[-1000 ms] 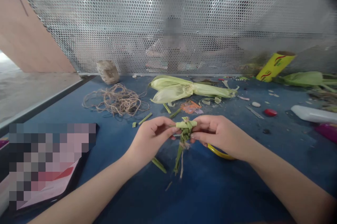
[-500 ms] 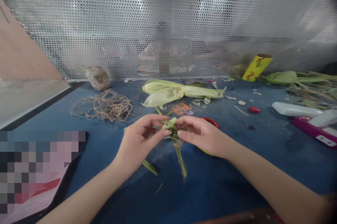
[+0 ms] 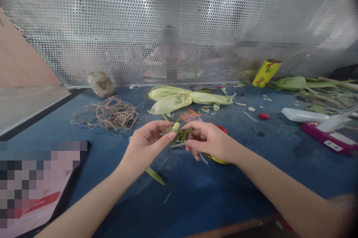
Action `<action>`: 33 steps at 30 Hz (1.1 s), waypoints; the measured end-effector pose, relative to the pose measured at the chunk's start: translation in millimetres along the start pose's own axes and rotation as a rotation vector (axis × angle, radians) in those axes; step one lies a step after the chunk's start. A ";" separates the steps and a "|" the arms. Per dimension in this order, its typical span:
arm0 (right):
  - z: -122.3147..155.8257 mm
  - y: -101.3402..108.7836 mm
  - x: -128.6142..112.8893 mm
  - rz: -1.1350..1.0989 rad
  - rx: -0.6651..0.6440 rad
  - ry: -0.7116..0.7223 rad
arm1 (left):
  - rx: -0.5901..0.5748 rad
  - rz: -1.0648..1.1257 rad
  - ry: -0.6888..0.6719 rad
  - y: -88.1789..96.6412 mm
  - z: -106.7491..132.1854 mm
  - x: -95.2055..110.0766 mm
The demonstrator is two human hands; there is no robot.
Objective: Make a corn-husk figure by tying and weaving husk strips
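Both my hands meet over the blue table top [image 3: 212, 189], holding a small knotted bundle of green leaf strips [image 3: 179, 133] between them. My left hand [image 3: 147, 145] pinches its left side with thumb and fingertips. My right hand [image 3: 208, 141] is closed on its right side. The bundle's strips lie mostly across, tucked between my fingers. Under my right hand lies a tool with red and yellow handles [image 3: 220, 158], partly hidden.
Pale green corn husks [image 3: 184, 100] lie behind my hands. A tangle of brown twine [image 3: 109, 113] and a twine ball [image 3: 100, 83] sit at back left. A yellow roll [image 3: 265, 72], leaves [image 3: 296, 82], a white bottle [image 3: 302, 115] and a magenta tool [image 3: 327, 139] are right. A perforated metal screen [image 3: 179, 25] closes the back.
The bundle's long tail, hanging down a second ago, has swung up and now lies across between my hands. My view has shifted right.
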State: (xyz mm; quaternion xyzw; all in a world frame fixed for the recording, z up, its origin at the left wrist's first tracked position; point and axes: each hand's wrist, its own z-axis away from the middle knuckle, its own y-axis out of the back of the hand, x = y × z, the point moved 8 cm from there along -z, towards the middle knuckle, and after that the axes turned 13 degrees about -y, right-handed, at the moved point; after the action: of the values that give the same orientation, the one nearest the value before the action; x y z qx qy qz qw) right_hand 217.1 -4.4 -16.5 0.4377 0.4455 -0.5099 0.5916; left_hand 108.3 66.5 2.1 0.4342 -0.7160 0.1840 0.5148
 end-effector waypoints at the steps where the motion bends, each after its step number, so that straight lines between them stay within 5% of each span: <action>1: -0.3 -0.5 0.7 -0.005 0.007 -0.010 | 0.018 -0.001 0.033 0.2 0.1 -2.4; 8: -5.2 -8.4 10.6 -0.317 -0.170 -0.085 | 0.004 -0.034 0.135 2.2 -2.5 -9.2; 12: -7.6 -7.4 15.5 -0.372 -0.251 -0.135 | 0.045 -0.118 0.076 18.3 -8.7 -3.1; 18: -9.4 13.1 19.3 -0.156 -0.130 -0.203 | 0.115 -0.266 0.036 39.9 -13.0 -5.7; 24: -11.7 9.8 20.8 -0.115 -0.108 -0.280 | 0.063 -0.300 0.008 32.8 -14.0 -9.4; 33: -4.0 3.1 8.1 0.306 -0.048 -0.085 | 0.027 -0.312 -0.103 20.6 -14.4 -2.4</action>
State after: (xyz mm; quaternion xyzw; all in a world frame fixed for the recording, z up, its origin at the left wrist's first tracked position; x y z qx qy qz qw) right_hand 220.5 -1.9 -25.1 0.4641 0.3605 -0.4211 0.6909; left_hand 100.2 89.2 9.5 0.5560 -0.6627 0.0889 0.4937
